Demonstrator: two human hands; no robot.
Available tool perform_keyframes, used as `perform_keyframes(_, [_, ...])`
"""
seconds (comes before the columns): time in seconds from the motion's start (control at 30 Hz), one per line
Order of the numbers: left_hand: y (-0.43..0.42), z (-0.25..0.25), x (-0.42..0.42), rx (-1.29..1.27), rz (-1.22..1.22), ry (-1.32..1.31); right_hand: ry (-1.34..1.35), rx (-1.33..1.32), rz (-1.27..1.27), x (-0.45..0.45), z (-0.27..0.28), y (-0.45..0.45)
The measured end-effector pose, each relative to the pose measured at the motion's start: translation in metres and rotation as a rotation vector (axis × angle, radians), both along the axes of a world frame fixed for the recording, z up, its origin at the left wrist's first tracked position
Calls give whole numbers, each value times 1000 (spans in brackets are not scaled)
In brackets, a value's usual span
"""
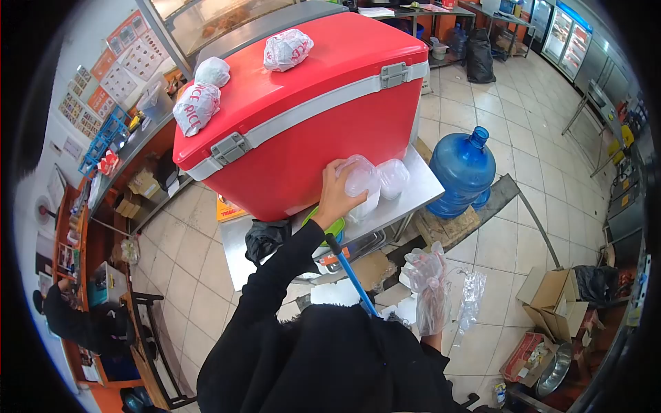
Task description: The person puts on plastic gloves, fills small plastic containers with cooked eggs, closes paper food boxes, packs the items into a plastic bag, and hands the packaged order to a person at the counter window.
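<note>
My left hand (335,197) reaches forward and is closed around a stack of clear plastic containers (363,180) on the steel table (421,180). A second stack of clear containers (394,177) stands just to the right of it. Clear, crinkled plastic covers my right hand (432,311), which is low on the right, away from the table. Its fingers are blurred under the plastic, so their pose is unclear. Beside that hand a loose strip of clear plastic (471,303) shows over the floor. A green bowl (334,227) sits under my left wrist.
A large red cooler box (323,131) stands on the table, with paper-wrapped bundles (288,49) on its lid. To the right are a blue water jug (463,168) and open cardboard boxes (551,303). A black bag (267,239) lies left of my arm. Another person (86,320) is at far left.
</note>
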State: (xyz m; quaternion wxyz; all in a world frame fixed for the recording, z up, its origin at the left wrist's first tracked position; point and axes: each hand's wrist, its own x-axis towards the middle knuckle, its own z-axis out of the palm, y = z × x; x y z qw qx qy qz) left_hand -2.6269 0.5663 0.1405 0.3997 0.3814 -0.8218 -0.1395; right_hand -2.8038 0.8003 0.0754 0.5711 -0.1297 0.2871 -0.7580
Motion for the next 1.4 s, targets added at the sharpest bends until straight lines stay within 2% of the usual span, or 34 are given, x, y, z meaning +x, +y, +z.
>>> perform_keyframes(0.17, [8,14,5,-14,-12,152,-4,-6,14,3,0,9])
perform_keyframes(0.27, [32,36,7,119,-83,257,25,-31,59,7,5,2])
perform_keyframes(0.47, [85,44,5,478,-454,217,140,-140,208,34,33,-55])
perform_keyframes(0.57, [104,49,4,765,-631,229,163,-168,260,45,41,-74])
perform_keyframes(0.8, [108,84,22,770,-668,-110,86,-147,260,45,31,-46])
perform_keyframes(0.9, [110,84,20,677,-690,-159,72,-143,240,41,30,-34])
perform_keyframes(1.1, [114,89,13,669,-714,-195,50,-130,199,36,28,-20])
perform_keyframes(1.2, [118,86,11,621,-711,-133,36,-130,181,35,26,-15])
perform_keyframes(1.3, [121,82,11,779,-666,-57,18,-125,159,33,24,-12])
perform_keyframes(1.4, [121,74,11,726,-646,-64,0,-122,141,32,20,-8])
